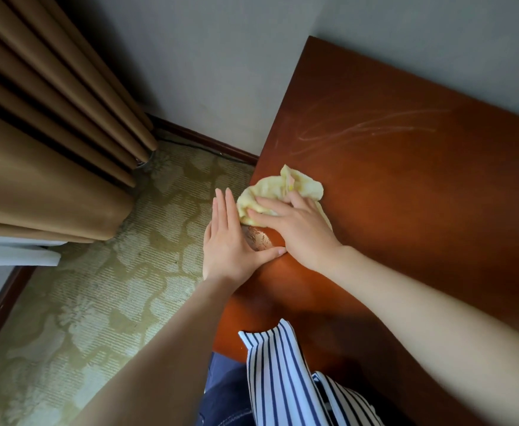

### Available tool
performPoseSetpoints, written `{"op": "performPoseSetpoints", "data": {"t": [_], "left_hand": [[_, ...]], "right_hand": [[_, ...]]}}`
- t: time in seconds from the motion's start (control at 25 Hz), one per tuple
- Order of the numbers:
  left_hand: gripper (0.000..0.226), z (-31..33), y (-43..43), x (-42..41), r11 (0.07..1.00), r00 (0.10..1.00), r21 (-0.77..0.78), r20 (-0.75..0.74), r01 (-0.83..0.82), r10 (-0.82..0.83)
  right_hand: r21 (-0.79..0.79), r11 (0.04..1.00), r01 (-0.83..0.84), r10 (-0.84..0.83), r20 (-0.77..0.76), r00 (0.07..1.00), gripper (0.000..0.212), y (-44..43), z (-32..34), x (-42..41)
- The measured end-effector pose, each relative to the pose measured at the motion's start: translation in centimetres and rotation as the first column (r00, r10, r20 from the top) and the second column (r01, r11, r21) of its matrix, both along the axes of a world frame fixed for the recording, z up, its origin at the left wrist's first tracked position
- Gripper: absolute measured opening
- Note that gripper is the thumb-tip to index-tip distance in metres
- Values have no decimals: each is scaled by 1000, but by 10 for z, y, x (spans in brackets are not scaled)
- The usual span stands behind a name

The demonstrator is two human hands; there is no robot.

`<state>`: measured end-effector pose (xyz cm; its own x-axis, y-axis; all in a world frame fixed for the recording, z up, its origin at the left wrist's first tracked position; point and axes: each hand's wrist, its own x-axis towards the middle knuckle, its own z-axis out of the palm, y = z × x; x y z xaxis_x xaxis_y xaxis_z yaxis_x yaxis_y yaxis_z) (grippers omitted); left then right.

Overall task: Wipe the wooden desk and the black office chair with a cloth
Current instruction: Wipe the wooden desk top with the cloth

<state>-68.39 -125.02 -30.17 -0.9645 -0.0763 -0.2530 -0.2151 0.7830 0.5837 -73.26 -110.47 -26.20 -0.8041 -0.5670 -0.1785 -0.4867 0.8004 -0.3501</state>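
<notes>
Head view, 1 frame. Found yellow cloth (pixel 278 192) bunched on the wooden desk (pixel 405 210), right at its left edge. Noted right hand (pixel 301 232) on top of cloth, fingers (pixel 264 205) spread and partly tucked into the folds, holding the bunch and pressing it down; judged as a grip for scrubbing with pressure, not light dusting. Noted left hand (pixel 230 244) flat and holding nothing, 4 fingers straight and together just off the edge, just beside the cloth's left side, thumb stretched right onto the wood; judged as a wall to keep dust off the carpet (pixel 98 287), or as a brace; cannot tell which. Saw pale worn patch (pixel 256 239) between both hands, just near of the cloth; probably the spot under work. Saw faint streaks (pixel 359 130) farther right on desk, well apart from cloth; likely not yet wiped. Could not find black office chair in view. Judged desk step in hand, chair step not yet begun.
</notes>
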Motion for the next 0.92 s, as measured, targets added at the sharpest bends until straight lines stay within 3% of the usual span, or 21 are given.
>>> {"op": "performPoseSetpoints", "data": {"t": [0.12,0.2,0.36,0.68,0.92], "left_hand": [[131,-1,1,2,1000,998,3,-58,7,-6],[124,-2,3,2,1000,996,3,-93,15,-15],[122,-2,3,2,1000,995,-1,-100,25,-25],[121,-3,2,1,999,995,-3,-85,49,-49],[121,-3,1,0,999,997,-18,-69,47,-48]], "right_hand": [[28,991,-135,132,71,989,60,13,-1,17],[37,980,-194,193,32,981,58,25,3,24],[105,975,-194,194,11,981,56,35,5,16],[158,975,156,-149,-54,987,76,37,-1,-79],[287,909,303,-294,-75,953,72,23,-2,-133]]}}
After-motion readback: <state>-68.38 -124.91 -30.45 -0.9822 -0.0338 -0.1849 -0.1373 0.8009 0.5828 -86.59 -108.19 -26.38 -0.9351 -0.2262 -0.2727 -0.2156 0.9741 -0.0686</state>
